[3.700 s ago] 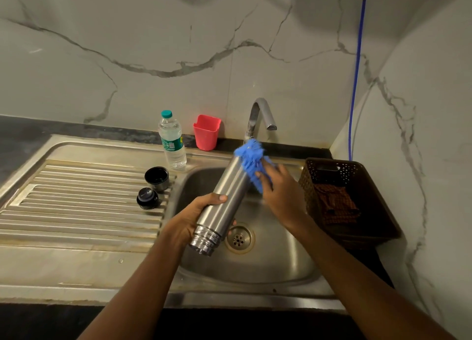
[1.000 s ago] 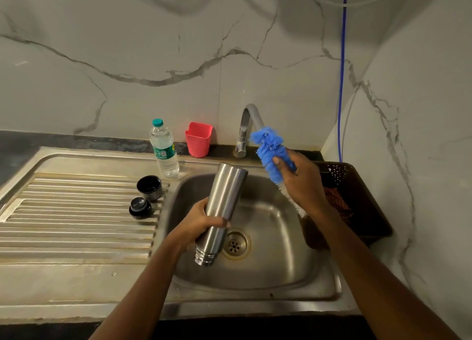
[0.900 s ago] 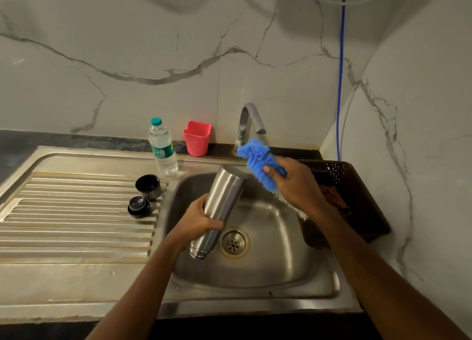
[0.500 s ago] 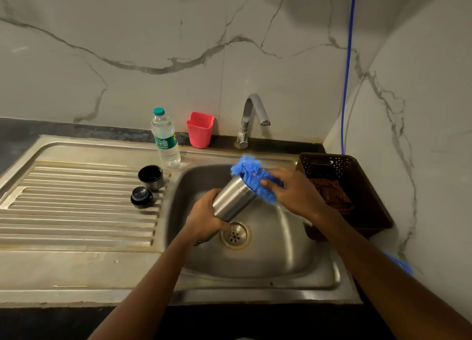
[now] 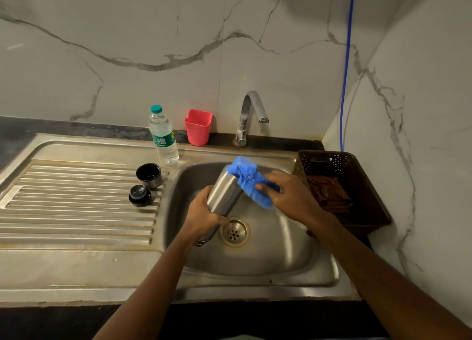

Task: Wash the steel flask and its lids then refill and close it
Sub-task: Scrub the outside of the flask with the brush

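Note:
The steel flask [image 5: 222, 195] is tilted over the sink basin [image 5: 281, 240], its far end pointing toward the tap. My left hand [image 5: 204, 213] grips its lower body, hiding the near end. My right hand [image 5: 288, 197] holds a blue scrubber [image 5: 249, 180] pressed against the flask's far end and upper side. Two black lids stand on the ribbed drainboard at left: a cup-shaped lid [image 5: 149, 174] and a smaller stopper lid [image 5: 140, 195].
A plastic water bottle [image 5: 163, 137] and a pink cup [image 5: 198, 127] stand behind the sink. The tap [image 5: 251, 114] arches over the basin; no water runs. A brown basket [image 5: 357, 186] with a cloth sits at the right, beside the wall.
The flask has been lowered deeper into the basin and tilted further. The scrubber has come down from beside the tap onto the flask's far end.

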